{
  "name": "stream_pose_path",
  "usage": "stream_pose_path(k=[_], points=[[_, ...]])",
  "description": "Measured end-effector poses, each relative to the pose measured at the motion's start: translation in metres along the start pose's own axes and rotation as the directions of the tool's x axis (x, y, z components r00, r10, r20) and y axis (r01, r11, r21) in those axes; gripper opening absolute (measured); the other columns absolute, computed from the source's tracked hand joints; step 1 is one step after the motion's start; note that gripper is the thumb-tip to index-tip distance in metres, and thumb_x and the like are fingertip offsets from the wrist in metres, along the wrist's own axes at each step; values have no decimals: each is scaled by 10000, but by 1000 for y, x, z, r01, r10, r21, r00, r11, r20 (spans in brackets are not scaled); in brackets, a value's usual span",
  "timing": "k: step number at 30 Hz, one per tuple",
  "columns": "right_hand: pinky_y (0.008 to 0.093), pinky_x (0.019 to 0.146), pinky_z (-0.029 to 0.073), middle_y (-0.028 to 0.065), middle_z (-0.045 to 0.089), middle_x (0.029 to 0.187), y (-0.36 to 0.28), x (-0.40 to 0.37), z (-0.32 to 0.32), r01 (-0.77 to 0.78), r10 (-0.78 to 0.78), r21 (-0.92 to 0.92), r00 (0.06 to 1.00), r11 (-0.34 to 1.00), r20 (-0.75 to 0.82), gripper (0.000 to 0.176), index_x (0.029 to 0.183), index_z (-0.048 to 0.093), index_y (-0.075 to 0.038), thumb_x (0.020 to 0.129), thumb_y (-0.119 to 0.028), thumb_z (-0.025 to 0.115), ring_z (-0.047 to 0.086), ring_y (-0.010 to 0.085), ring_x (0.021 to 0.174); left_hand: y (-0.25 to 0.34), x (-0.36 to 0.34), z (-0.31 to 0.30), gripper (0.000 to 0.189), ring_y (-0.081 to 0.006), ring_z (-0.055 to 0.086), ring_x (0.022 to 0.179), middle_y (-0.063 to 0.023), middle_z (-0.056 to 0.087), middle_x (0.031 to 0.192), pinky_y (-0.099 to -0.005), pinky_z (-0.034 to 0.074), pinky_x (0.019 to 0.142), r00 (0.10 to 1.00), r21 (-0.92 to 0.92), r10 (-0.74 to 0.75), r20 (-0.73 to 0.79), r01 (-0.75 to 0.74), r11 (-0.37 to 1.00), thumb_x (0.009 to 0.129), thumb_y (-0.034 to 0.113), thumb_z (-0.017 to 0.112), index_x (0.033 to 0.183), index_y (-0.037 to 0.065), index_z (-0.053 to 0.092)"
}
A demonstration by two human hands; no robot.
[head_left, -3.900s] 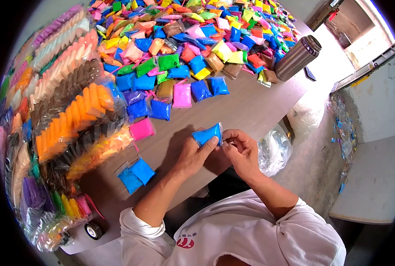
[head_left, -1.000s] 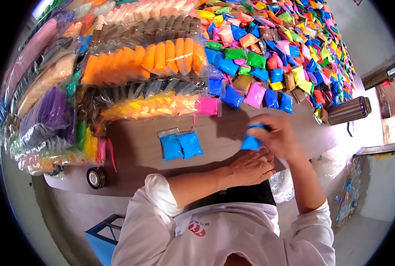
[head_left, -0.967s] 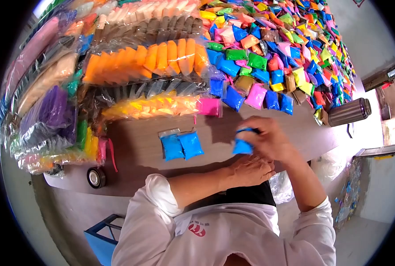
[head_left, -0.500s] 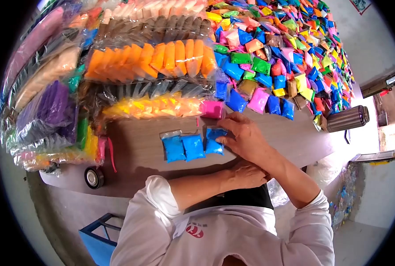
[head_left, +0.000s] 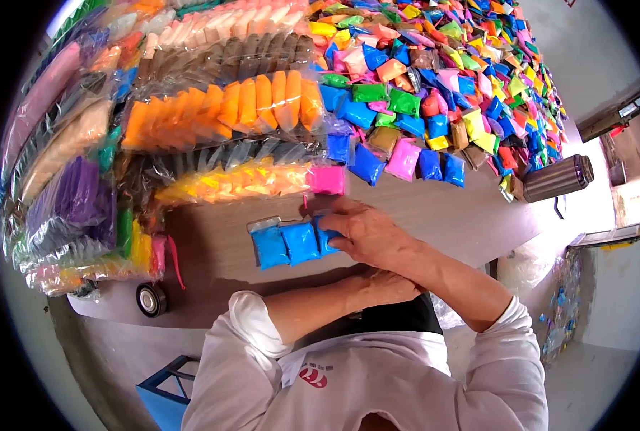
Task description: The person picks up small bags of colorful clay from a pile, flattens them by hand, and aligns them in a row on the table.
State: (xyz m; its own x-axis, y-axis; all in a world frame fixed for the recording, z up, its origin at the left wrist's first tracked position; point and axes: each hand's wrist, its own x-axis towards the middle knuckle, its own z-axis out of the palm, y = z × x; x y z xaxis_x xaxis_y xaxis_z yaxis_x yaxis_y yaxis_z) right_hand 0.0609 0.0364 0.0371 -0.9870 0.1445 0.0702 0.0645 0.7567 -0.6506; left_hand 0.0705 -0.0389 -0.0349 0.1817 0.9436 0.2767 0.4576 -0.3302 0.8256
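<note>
Three blue packets lie in a row on the table near its front edge: a left one [head_left: 270,248], a middle one [head_left: 300,242] and a right one [head_left: 326,238]. My right hand [head_left: 363,231] has its fingers and thumb closed on the right packet and covers part of it. That packet lies against the middle one. My left hand [head_left: 395,287] rests at the table edge beneath my right forearm, nearest to that forearm; its fingers are mostly hidden, and nothing shows in it.
Clear bags of orange packets [head_left: 223,108] and yellow packets [head_left: 226,179] are stacked at the left and back. A heap of mixed coloured packets [head_left: 435,86] covers the back right. A metal cylinder [head_left: 557,178] lies right; a tape-like roll [head_left: 151,299] stands front left.
My right hand has moved left with the right blue packet, closing the gap to the middle one. The view has shifted slightly. My left hand remains beneath the right forearm.
</note>
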Motion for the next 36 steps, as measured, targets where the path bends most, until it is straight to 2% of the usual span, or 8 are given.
stream_pose_path(k=[4,6,10,13,19,25,27,36], points=[[385,798,514,137,597,1096,4,-9,1,54,-56,-22,994,998,-96,276,1036,637,-47,773,-32,722,624,298,953,4,1,-3,248,-329,604,919,-168,643,990,-429,460,812,995,3,59,-78,-59,998,848,203,624,1028,34,619],[293,703,501,78,632,971,17,-22,-4,-13,98,419,978,908,-183,203,1002,641,-20,809,-5,700,614,158,835,0,-2,3,201,-341,604,934,-181,654,975,-435,462,839,998,-42,11,62,-8,999,851,208,629,934,26,644],[233,670,468,19,625,867,22,-69,-32,-237,404,465,864,853,-300,105,945,645,7,845,-1,675,557,73,771,22,13,-30,189,-347,593,991,-182,657,966,-452,444,899,977,-41,-110,183,120,992,856,208,632,869,22,665],[270,655,490,17,629,772,29,-101,-33,-366,621,579,710,728,-332,97,910,660,7,833,-51,675,566,78,710,14,13,-24,216,-355,606,977,-186,665,849,-462,434,917,992,56,92,89,-98,994,852,202,609,835,-10,641],[329,674,505,100,656,823,23,-115,-34,-401,482,270,768,875,-421,115,935,684,-26,847,-100,680,637,215,732,16,15,-22,198,-348,598,1031,-172,680,981,-466,445,937,982,37,182,-40,-180,983,845,186,648,942,20,695],[356,716,503,158,639,857,1,-79,-45,-425,464,192,847,884,-259,203,980,662,6,854,-149,698,635,293,797,15,9,-20,265,-361,628,954,-177,677,1007,-451,485,855,995,69,92,44,-95,993,848,185,644,1048,13,666],[442,713,510,192,656,901,-6,-60,-44,-437,453,123,871,891,-188,364,1056,640,-26,843,-317,691,642,379,840,15,7,-20,302,-366,615,986,-186,667,1039,-461,468,867,997,74,58,46,-62,995,864,201,631,1101,14,638],[474,768,516,190,666,964,7,3,2,-391,352,-196,913,899,-205,421,1044,618,-36,807,-373,706,647,389,915,15,5,-23,353,-353,591,1067,-192,636,1136,-462,448,906,999,140,-17,37,12,990,879,251,635,1154,29,620]])
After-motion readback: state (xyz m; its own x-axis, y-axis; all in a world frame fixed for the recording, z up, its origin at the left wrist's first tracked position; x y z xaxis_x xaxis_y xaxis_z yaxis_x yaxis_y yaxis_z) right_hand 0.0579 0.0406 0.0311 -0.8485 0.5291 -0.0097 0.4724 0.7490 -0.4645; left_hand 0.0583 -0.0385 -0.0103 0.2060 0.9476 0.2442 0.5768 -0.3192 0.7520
